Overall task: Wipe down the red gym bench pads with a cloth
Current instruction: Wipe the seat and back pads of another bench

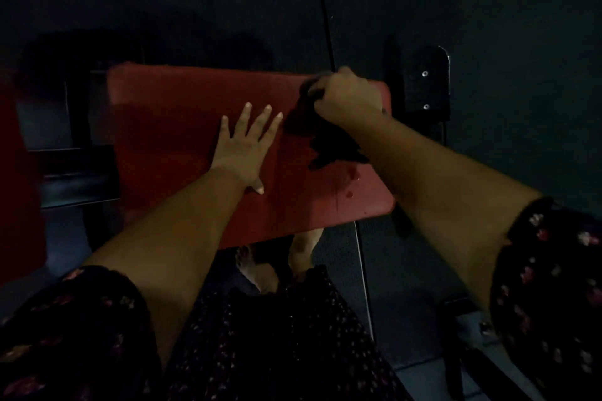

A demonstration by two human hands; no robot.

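- The fingers [243, 119] of the left hand [246, 148] are held straight and spread apart, laid flat on the red bench pad [176, 127] near its middle, with the thumb stretched out toward the near edge.
- The fingers of the right hand [350, 99] are curled round a dark cloth [335, 145], which is gripped in a bunch at the far right corner of the pad.
- The loose end of the cloth is seen lying on the pad between the right hand and the near edge, just right of the left hand; the two hands are near each other but apart.
- The pad is laid crosswise in the view, its rounded right end close to a black metal bracket [423, 88] in which two bolts are set.
- A few wet drops [349, 194] are seen on the pad toward its near right corner.
- A second red pad [16, 179] is cut off by the left edge of the view, apart from the first.
- Feet [304, 247] are partly seen under the near edge of the pad.
- Dark floral sleeves [553, 270] are worn on both arms.
- The scene is dimly lit, so the cloth's finer detail cannot be told.
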